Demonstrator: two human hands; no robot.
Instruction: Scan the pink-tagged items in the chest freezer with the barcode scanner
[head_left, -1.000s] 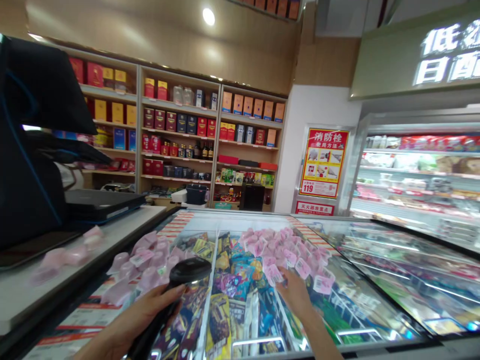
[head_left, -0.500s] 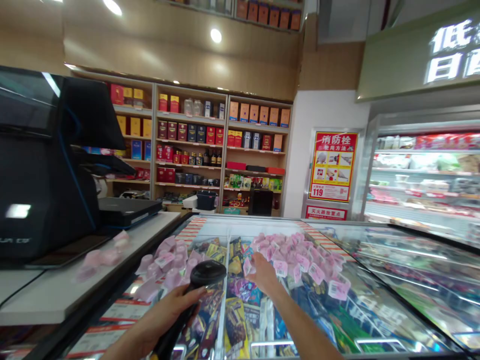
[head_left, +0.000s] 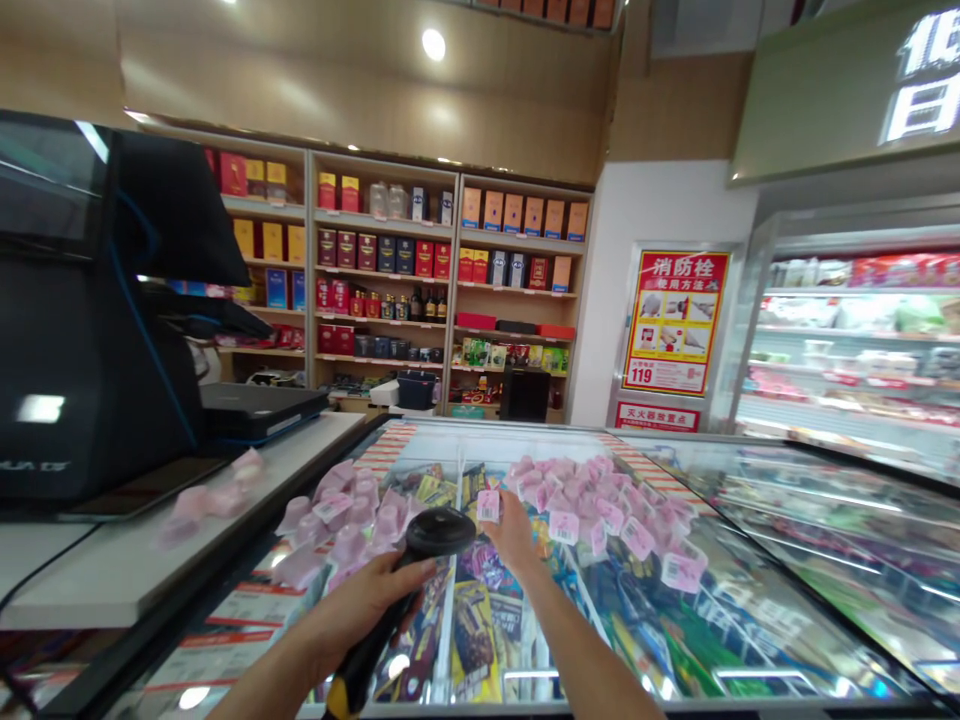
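My left hand [head_left: 379, 605] is wrapped around the handle of a black barcode scanner [head_left: 441, 530], its head tilted up toward the right. Pinched in my right hand [head_left: 516, 540] is a small pink cup [head_left: 488, 506], with its barcode label turned toward me. The scanner head is close beside this cup, the two apart. To the right of my right hand, a heap of pink cups [head_left: 626, 510] with labels lies on the freezer's glass lid [head_left: 442, 440]. Another heap of pink cups [head_left: 352, 510] lies left of the scanner.
A black checkout terminal [head_left: 67, 380] stands on a white counter [head_left: 82, 590] at the left, with several more pink cups [head_left: 206, 500] near its edge. Packaged goods [head_left: 472, 640] show through the glass. Shelves of boxes [head_left: 382, 255] line the back wall; a refrigerated display [head_left: 862, 350] is at the right.
My right hand has moved slightly left from the right heap, and the cup's label now faces me squarely. The scanner in my left hand has moved right, toward the cup.
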